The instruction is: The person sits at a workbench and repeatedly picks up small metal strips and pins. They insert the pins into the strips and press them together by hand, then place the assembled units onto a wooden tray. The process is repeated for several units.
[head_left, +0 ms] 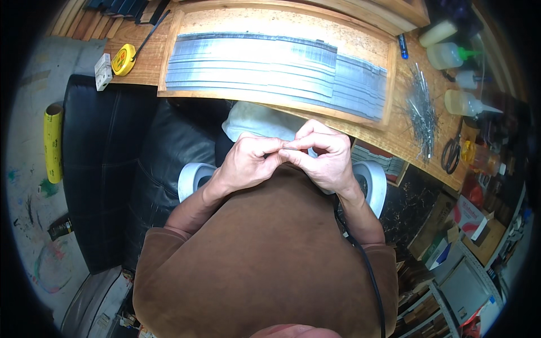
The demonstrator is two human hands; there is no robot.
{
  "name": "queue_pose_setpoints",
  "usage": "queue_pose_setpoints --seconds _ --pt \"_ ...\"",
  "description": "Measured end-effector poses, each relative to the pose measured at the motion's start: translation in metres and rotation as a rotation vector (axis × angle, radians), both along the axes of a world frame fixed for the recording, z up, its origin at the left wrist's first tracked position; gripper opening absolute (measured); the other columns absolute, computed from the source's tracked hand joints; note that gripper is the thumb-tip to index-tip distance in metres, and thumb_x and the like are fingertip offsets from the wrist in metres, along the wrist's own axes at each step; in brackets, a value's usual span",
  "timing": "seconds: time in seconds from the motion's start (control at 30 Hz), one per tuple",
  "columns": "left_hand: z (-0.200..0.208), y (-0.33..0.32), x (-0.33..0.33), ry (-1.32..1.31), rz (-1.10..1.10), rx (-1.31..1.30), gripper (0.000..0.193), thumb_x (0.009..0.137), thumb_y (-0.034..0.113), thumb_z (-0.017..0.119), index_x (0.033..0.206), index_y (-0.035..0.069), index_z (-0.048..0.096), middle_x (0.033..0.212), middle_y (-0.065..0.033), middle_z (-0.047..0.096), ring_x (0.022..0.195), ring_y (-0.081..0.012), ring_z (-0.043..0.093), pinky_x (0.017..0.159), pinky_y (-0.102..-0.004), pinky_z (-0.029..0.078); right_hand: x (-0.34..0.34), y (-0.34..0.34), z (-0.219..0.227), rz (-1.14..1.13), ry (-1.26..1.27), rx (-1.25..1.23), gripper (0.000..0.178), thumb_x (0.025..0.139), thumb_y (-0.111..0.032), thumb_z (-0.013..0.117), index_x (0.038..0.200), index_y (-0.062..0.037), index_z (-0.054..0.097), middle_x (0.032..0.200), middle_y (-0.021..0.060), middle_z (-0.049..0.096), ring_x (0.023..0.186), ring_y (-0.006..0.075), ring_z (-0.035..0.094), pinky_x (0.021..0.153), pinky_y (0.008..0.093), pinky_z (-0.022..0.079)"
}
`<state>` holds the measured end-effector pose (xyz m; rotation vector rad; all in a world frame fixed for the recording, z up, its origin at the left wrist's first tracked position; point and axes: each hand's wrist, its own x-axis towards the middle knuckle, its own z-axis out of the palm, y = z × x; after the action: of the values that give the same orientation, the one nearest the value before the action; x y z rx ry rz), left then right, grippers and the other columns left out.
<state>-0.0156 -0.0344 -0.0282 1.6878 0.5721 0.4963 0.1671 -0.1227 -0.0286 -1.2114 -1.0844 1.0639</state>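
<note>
My left hand and my right hand meet in front of my chest, near the table's front edge. Both are closed in a pinch, thumbs and fingertips together. Between them shows a thin, dark sliver; most of it is hidden by the fingers, and its kind cannot be made out. Beyond the hands, a shallow wooden tray lies on the table with overlapping rows of thin grey-silver strips. To the right of the tray is a loose heap of thin metal wires or pins.
Black-handled scissors, squeeze bottles and a blue marker lie on the table's right side. A yellow tape measure and a small white box sit at its left corner. A black padded seat stands at my left.
</note>
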Motion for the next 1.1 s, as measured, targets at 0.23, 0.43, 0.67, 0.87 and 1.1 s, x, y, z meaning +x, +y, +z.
queue_pose_setpoints --seconds 0.23,0.43,0.67,0.87,1.1 --pt "-0.0011 -0.0004 0.0001 -0.003 0.000 -0.022 0.011 0.094 0.001 0.075 0.104 -0.001 0.079 0.077 -0.0176 0.073 0.058 -0.0158 0.063 0.058 -0.0304 0.051 -0.0016 -0.0010 0.0006 -0.018 -0.033 0.025 0.017 0.081 0.005 0.088 0.096 -0.0002 0.083 0.087 0.0043 0.068 0.074 0.0077 0.062 0.061 0.0212 0.047" --pt "-0.0066 0.0004 -0.0006 -0.033 -0.016 0.012 0.013 0.092 0.000 0.075 0.105 0.000 0.079 0.078 -0.0187 0.073 0.060 -0.0214 0.067 0.058 -0.0313 0.052 -0.0038 -0.0014 0.0028 -0.044 -0.096 0.042 0.017 0.080 0.005 0.088 0.095 0.0000 0.083 0.084 0.0037 0.067 0.073 0.0086 0.061 0.061 0.0223 0.046" --pt "-0.0066 0.0027 -0.0041 -0.001 -0.009 0.093 0.018 0.088 -0.003 0.076 0.106 0.000 0.079 0.081 -0.0188 0.074 0.065 -0.0248 0.073 0.060 -0.0320 0.054 -0.0066 -0.0021 0.0006 -0.066 -0.109 0.071 0.021 0.079 0.006 0.089 0.098 0.0004 0.082 0.088 0.0048 0.068 0.075 0.0094 0.062 0.062 0.0229 0.047" --pt "-0.0053 0.0013 -0.0032 -0.038 0.023 0.087 0.021 0.089 -0.002 0.077 0.109 -0.001 0.079 0.086 -0.0183 0.077 0.071 -0.0261 0.077 0.065 -0.0315 0.058 -0.0068 -0.0033 -0.0008 -0.074 -0.097 0.101 0.021 0.081 0.005 0.087 0.100 -0.0004 0.081 0.091 0.0069 0.071 0.078 0.0123 0.066 0.068 0.0253 0.053" --pt "-0.0086 0.0001 -0.0041 -0.058 0.035 0.084 0.022 0.088 -0.002 0.078 0.111 -0.001 0.079 0.089 -0.0190 0.078 0.075 -0.0275 0.078 0.068 -0.0321 0.060 -0.0082 -0.0037 -0.0021 -0.090 -0.096 0.105 0.017 0.081 0.003 0.088 0.095 -0.0009 0.079 0.089 0.0069 0.072 0.076 0.0132 0.067 0.069 0.0263 0.054"
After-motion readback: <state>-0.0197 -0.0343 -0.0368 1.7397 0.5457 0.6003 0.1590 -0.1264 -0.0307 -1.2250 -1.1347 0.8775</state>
